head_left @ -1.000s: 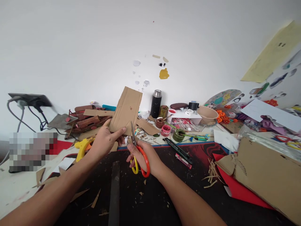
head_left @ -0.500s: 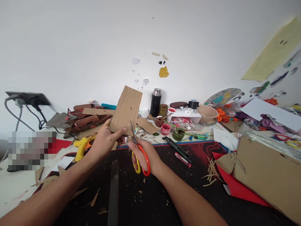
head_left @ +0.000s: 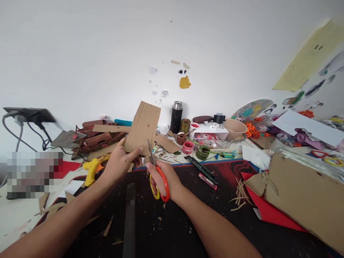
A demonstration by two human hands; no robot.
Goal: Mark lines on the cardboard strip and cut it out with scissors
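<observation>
A tall piece of brown cardboard (head_left: 143, 123) is raised above the desk, its lower edge pinched by my left hand (head_left: 122, 157). My right hand (head_left: 165, 179) has its fingers through the handles of scissors (head_left: 164, 184), one loop red and the other yellow. The blades point up and lie against the lower right part of the cardboard. Whether they cut into it is hard to tell. Below the hands, a dark metal ruler (head_left: 130, 215) lies on the black mat (head_left: 166, 229).
A yellow glue gun (head_left: 91, 170) lies left of my left hand. Behind stand a black thermos (head_left: 176, 118) and paint jars (head_left: 187, 147). A cutter (head_left: 201, 170) rests at the mat's back edge. Large cardboard (head_left: 303, 197) fills the right side; scraps (head_left: 108, 225) lie at lower left.
The view has shifted slightly, so most things sit a little further left. Both hands keep their holds, and the cardboard and scissors have barely moved relative to each other.
</observation>
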